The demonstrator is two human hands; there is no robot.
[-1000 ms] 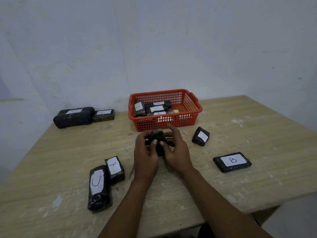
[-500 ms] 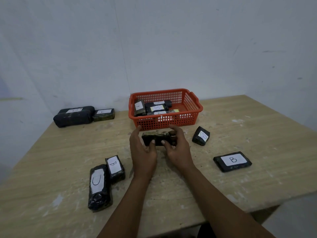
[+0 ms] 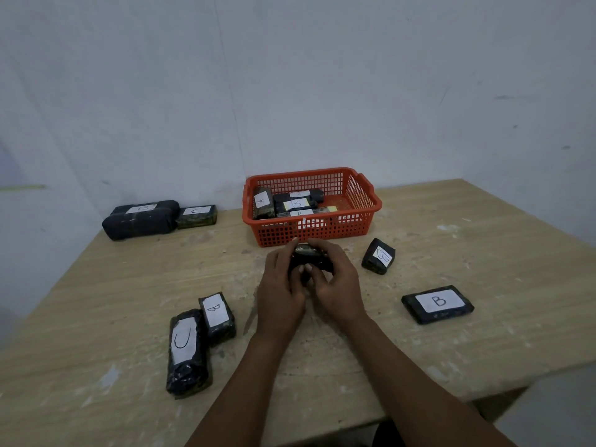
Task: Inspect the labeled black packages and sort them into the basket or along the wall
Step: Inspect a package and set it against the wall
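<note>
A small black package (image 3: 308, 259) is held between the left hand (image 3: 280, 285) and the right hand (image 3: 338, 285), fingers of both curled around it, just in front of the red basket (image 3: 371, 201) at the table's (image 3: 483, 253) far edge — probably so that its label, not visible here, can be found. Sorted packages (image 3: 142, 217) are lined along the wall (image 3: 161, 108) at the far left corner — unsorted ones are left nearer.

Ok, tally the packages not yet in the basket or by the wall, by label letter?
B packages: 3
C package: 1
held package, label hidden, gripped by left hand and right hand: 1
Total: 5
</note>
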